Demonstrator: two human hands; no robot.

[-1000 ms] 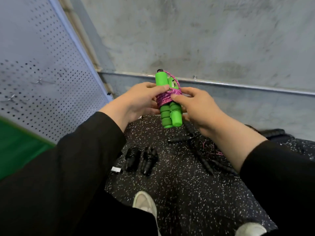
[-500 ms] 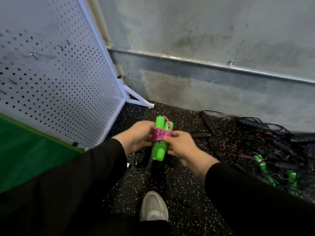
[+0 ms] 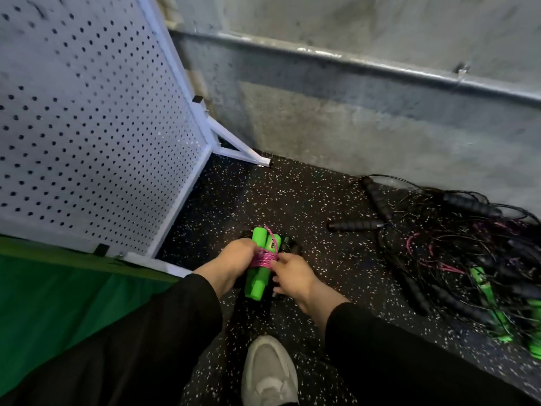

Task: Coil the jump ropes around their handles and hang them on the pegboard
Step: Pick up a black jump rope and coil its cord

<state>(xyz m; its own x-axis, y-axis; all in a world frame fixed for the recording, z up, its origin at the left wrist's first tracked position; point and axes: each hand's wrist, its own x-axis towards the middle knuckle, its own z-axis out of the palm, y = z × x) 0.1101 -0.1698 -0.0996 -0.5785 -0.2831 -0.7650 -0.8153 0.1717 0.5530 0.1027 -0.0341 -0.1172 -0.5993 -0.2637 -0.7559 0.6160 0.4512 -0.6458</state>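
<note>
A jump rope with two green handles [image 3: 255,284] and pink cord wound round their middle is held low over the floor. My left hand [image 3: 231,260] grips the bundle from the left. My right hand [image 3: 292,276] pinches the pink cord on the bundle's right side. The white pegboard [image 3: 87,127] stands at the left on a white frame. A tangled pile of jump ropes [image 3: 456,256] with black handles, and green ones at its right end, lies on the floor at the right.
Black coiled ropes [image 3: 288,244] lie on the speckled floor just behind the green bundle. A green mat [image 3: 58,300] lies below the pegboard. A grey wall [image 3: 351,98] closes the back. My shoe [image 3: 269,373] is at the bottom centre.
The green bundle and both hands have come down from chest height to just above the floor. The view has tilted down and right, bringing the tangled pile into sight.
</note>
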